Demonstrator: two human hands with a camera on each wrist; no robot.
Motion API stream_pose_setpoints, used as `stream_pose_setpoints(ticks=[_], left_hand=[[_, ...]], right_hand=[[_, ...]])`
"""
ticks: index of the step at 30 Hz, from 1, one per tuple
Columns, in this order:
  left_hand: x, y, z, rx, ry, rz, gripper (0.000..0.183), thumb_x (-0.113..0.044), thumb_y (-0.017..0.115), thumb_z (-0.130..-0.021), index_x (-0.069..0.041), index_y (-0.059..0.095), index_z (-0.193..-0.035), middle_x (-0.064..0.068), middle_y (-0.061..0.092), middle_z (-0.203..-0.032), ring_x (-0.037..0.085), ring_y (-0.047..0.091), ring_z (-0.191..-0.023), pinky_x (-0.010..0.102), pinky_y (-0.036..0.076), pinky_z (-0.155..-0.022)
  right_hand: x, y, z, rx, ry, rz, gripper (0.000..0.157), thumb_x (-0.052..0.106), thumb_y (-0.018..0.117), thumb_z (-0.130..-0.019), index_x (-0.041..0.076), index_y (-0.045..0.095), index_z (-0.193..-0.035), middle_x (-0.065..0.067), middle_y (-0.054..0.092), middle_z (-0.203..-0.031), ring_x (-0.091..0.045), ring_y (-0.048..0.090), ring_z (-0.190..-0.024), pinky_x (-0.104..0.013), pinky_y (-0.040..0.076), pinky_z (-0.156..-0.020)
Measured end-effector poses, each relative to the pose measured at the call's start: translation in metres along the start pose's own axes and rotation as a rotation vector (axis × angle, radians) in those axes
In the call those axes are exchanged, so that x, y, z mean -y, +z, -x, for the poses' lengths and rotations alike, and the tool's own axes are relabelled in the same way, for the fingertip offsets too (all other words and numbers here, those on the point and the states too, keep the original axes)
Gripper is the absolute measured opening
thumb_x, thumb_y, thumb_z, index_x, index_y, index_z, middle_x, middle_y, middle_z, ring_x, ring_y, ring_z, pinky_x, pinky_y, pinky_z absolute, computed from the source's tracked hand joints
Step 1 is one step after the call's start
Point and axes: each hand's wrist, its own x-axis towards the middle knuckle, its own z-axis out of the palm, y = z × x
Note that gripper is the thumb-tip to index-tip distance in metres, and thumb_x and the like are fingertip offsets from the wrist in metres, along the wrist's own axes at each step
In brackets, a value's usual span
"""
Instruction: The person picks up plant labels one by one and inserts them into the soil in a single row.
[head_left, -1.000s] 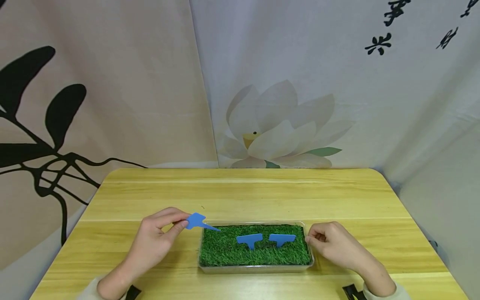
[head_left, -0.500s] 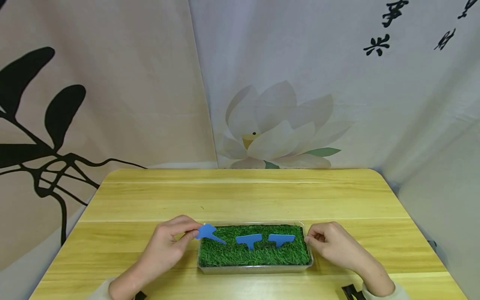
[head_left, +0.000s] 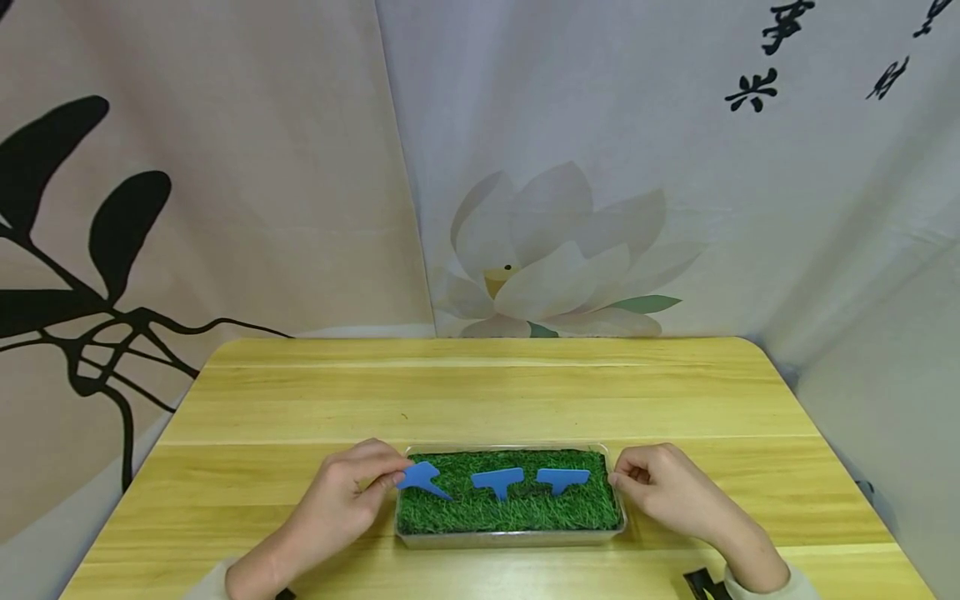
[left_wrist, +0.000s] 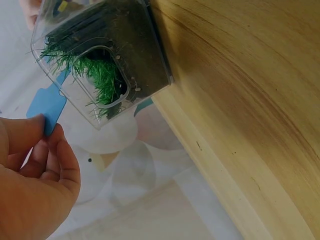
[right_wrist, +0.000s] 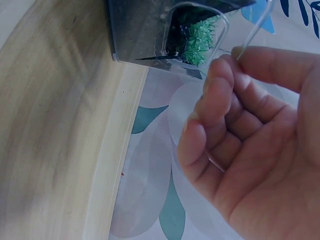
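Note:
Between thumb and fingers, my left hand (head_left: 341, 502) pinches a blue T-shaped plant label (head_left: 422, 476) by its head. The label tilts, its pointed stem angled down to the left end of the green artificial grass (head_left: 517, 513). In the left wrist view, the label (left_wrist: 47, 106) overlaps the clear container's rim. Two more blue labels, a middle one (head_left: 498, 481) and a right one (head_left: 562, 479), stand upright in the grass. The grass fills a clear plastic container (head_left: 510, 540). At its right end, my right hand (head_left: 671, 487) pinches the rim between thumb and curled fingers.
The container sits on a light wooden table (head_left: 480, 392). Behind the table hangs a printed cloth (head_left: 592, 125) with a lotus and black writing. A dark strap piece (head_left: 705, 583) shows by the right sleeve.
My left hand has moved right and down, bringing the blue label from beside the container's back left corner to the left end of the grass. The right hand stays at the rim.

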Motion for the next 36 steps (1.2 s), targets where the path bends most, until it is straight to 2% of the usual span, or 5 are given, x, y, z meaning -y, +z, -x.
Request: stream_pose_setpoints(ticks=[12, 23, 28, 36], left_hand=[[0.0, -0.001, 0.0, 0.034, 0.016, -0.016, 0.045, 0.03, 0.072, -0.074, -0.001, 0.08, -0.106, -0.004, 0.073, -0.099, 0.009, 0.069, -0.088, 0.022, 0.06, -0.075], [-0.001, 0.003, -0.005, 0.041, 0.15, -0.145, 0.045, 0.031, 0.072, -0.07, 0.003, 0.079, -0.104, -0.001, 0.073, -0.097, 0.011, 0.066, -0.088, 0.012, 0.054, -0.078], [-0.002, 0.006, -0.008, 0.047, 0.215, -0.201, 0.047, 0.031, 0.072, -0.07, 0.002, 0.08, -0.105, -0.001, 0.073, -0.099, 0.013, 0.067, -0.09, 0.012, 0.053, -0.084], [-0.005, 0.012, -0.012, 0.069, 0.276, -0.241, 0.048, 0.033, 0.067, -0.068, 0.003, 0.08, -0.104, 0.001, 0.073, -0.098, 0.014, 0.066, -0.09, 0.014, 0.052, -0.088]], right_hand=[[0.0, 0.001, 0.0, -0.005, -0.002, 0.012, 0.023, 0.013, 0.07, -0.101, 0.024, 0.069, -0.08, 0.016, 0.05, -0.063, 0.001, 0.04, -0.054, -0.023, 0.04, -0.052], [0.0, 0.001, 0.0, -0.01, -0.015, 0.011, 0.023, 0.016, 0.07, -0.101, 0.024, 0.068, -0.08, 0.016, 0.049, -0.063, 0.001, 0.041, -0.055, -0.023, 0.04, -0.052], [0.0, 0.001, 0.0, -0.01, -0.006, 0.009, 0.022, 0.016, 0.07, -0.101, 0.023, 0.069, -0.08, 0.016, 0.05, -0.063, 0.001, 0.041, -0.055, -0.023, 0.04, -0.052], [0.0, 0.001, 0.0, -0.018, -0.011, 0.015, 0.022, 0.016, 0.071, -0.101, 0.023, 0.069, -0.08, 0.016, 0.049, -0.063, 0.001, 0.041, -0.055, -0.023, 0.04, -0.052]])
